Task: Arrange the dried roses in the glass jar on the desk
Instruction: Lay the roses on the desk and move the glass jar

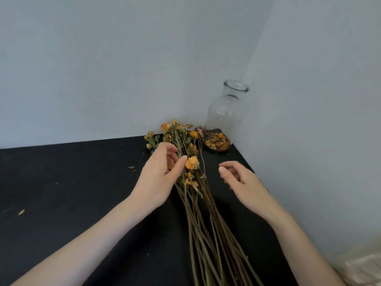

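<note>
A bundle of dried roses [198, 195] with orange and yellow heads and long brown-green stems lies on the black desk [72, 182], heads toward the corner. My left hand [158, 176] pinches a stem near the flower heads between thumb and fingers. My right hand [241, 180] hovers just right of the bundle, fingers loosely curled, holding nothing. The clear glass jar [226, 112] stands upright in the far corner, with dried orange petals in its bottom and no stems in it.
Pale walls meet at the corner behind the jar and close off the desk's far and right sides. Small petal and leaf scraps [21, 212] lie scattered on the desk's left. A pale cloth [362, 267] shows at the lower right.
</note>
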Available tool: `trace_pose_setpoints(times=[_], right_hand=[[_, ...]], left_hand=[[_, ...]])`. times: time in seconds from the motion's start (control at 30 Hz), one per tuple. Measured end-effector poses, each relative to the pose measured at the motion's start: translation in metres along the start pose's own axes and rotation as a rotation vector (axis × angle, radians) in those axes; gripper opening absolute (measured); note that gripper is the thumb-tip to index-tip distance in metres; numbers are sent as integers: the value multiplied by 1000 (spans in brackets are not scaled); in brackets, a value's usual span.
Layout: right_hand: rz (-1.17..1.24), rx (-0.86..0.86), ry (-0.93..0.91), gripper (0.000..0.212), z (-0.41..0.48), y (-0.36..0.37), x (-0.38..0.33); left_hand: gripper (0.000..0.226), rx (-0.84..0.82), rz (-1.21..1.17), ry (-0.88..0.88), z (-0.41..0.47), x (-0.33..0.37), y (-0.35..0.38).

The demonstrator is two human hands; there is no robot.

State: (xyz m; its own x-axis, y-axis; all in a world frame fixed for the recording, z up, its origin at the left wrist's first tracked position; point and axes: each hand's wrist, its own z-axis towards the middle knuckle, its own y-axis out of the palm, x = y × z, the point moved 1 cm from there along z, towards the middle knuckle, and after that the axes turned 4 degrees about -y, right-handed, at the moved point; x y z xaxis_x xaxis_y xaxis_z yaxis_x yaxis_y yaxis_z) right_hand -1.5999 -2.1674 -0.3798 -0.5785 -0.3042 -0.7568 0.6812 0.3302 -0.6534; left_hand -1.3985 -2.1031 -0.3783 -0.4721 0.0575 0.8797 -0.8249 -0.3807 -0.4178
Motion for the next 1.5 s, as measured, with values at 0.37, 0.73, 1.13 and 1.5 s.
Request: trace_pose_setpoints(times=[0.37, 0.73, 1.13, 1.5], right_hand=[[104, 472, 3, 73, 109, -73, -38], [304, 349, -27, 62, 171, -74, -20], [255, 472, -360, 58, 123, -92, -106], [368, 231, -481, 58, 9, -2, -204]], left_hand=[[105, -139, -103, -32, 134, 35, 73], [121, -159, -180, -132, 175, 17, 120], [113, 97, -267, 77, 141, 73, 60], [123, 274, -173, 1, -20, 65, -77]])
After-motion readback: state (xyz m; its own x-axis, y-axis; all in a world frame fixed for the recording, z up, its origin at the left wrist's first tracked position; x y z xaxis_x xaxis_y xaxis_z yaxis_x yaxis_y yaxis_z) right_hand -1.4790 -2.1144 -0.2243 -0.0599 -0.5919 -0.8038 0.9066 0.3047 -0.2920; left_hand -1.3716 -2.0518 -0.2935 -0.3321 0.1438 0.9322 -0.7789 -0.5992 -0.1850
